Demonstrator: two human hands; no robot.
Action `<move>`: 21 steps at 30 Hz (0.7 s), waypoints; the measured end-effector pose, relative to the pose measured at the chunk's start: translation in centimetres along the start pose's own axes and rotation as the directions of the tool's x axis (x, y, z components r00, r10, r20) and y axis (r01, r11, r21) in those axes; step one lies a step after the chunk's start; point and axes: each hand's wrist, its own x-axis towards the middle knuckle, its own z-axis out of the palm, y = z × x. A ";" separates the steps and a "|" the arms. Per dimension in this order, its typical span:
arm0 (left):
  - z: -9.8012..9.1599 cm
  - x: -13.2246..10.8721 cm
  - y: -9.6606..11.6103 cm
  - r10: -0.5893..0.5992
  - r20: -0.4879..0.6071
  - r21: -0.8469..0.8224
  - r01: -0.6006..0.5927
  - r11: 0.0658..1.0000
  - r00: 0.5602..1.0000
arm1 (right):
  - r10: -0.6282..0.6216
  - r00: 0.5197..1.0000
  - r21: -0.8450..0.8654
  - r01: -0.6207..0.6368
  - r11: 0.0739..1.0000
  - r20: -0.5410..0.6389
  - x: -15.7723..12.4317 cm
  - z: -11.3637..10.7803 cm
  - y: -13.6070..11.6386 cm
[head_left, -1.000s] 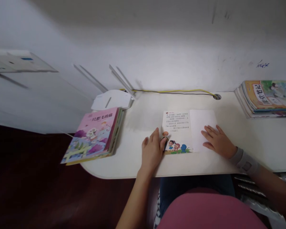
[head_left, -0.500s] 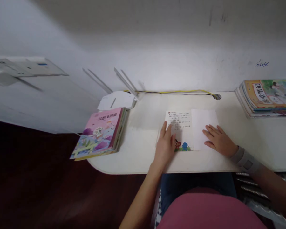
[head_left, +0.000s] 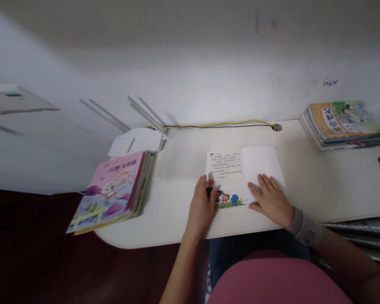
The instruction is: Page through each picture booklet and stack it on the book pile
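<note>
An open picture book (head_left: 237, 173) lies flat on the white desk (head_left: 319, 185), with printed text and a colourful cartoon on its left page and a blank right page. My left hand (head_left: 202, 207) rests flat on the lower left corner of the left page, fingers stretched out. My right hand (head_left: 270, 199) lies flat on the lower part of the blank right page, fingers spread. A grey band sits on my right wrist.
A stack of books with a pink cover (head_left: 112, 190) overhangs the desk's left end, beside a white router (head_left: 136, 141) with antennas. Another book stack (head_left: 343, 124) lies at the far right. A yellow and black cable (head_left: 221, 124) runs along the wall.
My left hand slid back from the middle of the left page to its lower left corner. My right hand stayed flat on the right page. The camera shifted slightly.
</note>
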 end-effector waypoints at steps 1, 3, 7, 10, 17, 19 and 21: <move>0.0 0.0 0.1 -0.006 0.009 0.017 0.006 1.000 1.000 | 0.020 1.000 0.012 -0.020 1.000 0.003 -0.1 0.1 -0.4; 0.1 0.0 0.2 -0.005 0.026 0.049 0.004 0.999 1.000 | 0.039 0.999 0.033 -0.039 0.999 0.007 -0.3 0.3 -0.5; 0.2 0.1 0.3 0.018 0.027 0.078 -0.020 0.997 0.999 | 0.044 0.999 0.047 -0.046 0.998 0.027 -0.9 0.4 0.5; 0.2 0.1 0.4 0.005 0.039 0.076 -0.008 0.997 0.999 | 0.039 0.998 0.031 -0.040 0.999 0.043 -1.0 0.2 1.0; 0.2 0.0 0.4 0.028 0.056 0.083 -0.033 0.996 0.998 | 0.015 0.999 0.009 -0.015 1.000 0.048 -1.0 0.2 1.2; 0.2 0.0 0.3 0.040 0.060 0.081 -0.045 0.996 0.997 | -0.003 0.999 0.008 0.002 1.000 0.053 -1.1 0.2 1.6; 0.2 0.0 0.3 0.049 0.058 0.060 -0.053 0.997 0.997 | -0.018 0.998 0.003 0.018 1.000 0.056 -1.2 0.1 2.0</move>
